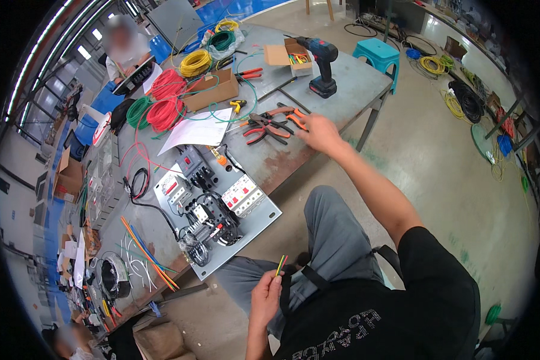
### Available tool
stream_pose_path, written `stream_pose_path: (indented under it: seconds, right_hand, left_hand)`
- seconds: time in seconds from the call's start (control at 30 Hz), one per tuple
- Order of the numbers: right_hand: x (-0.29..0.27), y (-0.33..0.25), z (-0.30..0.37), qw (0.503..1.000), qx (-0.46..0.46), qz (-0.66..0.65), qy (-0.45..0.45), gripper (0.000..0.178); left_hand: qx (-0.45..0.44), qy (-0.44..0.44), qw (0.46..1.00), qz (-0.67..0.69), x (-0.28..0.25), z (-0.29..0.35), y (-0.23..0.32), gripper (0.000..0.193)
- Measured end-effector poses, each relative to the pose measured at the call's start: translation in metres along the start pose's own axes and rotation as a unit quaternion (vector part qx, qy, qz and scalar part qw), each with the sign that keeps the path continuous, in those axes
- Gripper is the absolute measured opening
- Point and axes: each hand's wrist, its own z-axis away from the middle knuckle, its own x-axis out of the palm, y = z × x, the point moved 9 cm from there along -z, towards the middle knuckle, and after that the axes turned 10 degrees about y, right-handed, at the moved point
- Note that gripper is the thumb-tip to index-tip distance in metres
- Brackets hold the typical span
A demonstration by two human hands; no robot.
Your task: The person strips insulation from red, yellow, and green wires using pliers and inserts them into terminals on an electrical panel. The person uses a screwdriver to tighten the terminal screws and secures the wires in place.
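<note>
My left hand (265, 298) is closed over my lap, pinching a few short thin strips (281, 264) in yellow, green and red. Whether these are wires or sleeving I cannot tell. Stretched across the table's near edge, my right hand (319, 134) has its fingers on the orange handles of a pair of pliers (296, 112). Beside it lie several more hand tools, among them red-handled pliers (263, 131). A metal mounting plate (259, 217) carries breakers (243, 195), a black switch unit (193, 163) and a wired contactor (221, 223); it juts over the table's edge near my knees.
A cordless drill (324, 67) stands near the far right corner of the table (348, 90), by a small open carton (302, 67). Coils of red wire (165, 114) and yellow wire (195, 63) lie farther back. Another person (123, 54) sits across the table. A blue stool (378, 55) is beyond.
</note>
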Motion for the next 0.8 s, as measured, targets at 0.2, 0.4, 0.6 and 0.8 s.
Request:
stream_pose_path:
  seconds: [0.2,0.4,0.6,0.8]
  right_hand:
    - [0.031,0.012,-0.041,0.993,-0.005,0.118,-0.022,0.043]
    - [0.040,0.010,-0.051,0.988,-0.030,0.152,-0.015,0.047]
    - [0.034,-0.049,-0.027,0.995,-0.093,0.003,0.038,0.060]
    - [0.082,-0.046,-0.040,0.994,-0.075,0.081,-0.014,0.067]
  left_hand:
    - [0.005,-0.024,1.000,0.013,-0.001,0.000,0.000,0.018]
    - [0.005,-0.014,0.999,0.029,-0.004,0.003,-0.006,0.016]
    - [-0.011,-0.016,1.000,0.024,0.000,0.005,0.001,0.013]
    - [-0.069,-0.061,0.993,0.078,0.008,0.004,0.009,0.013]
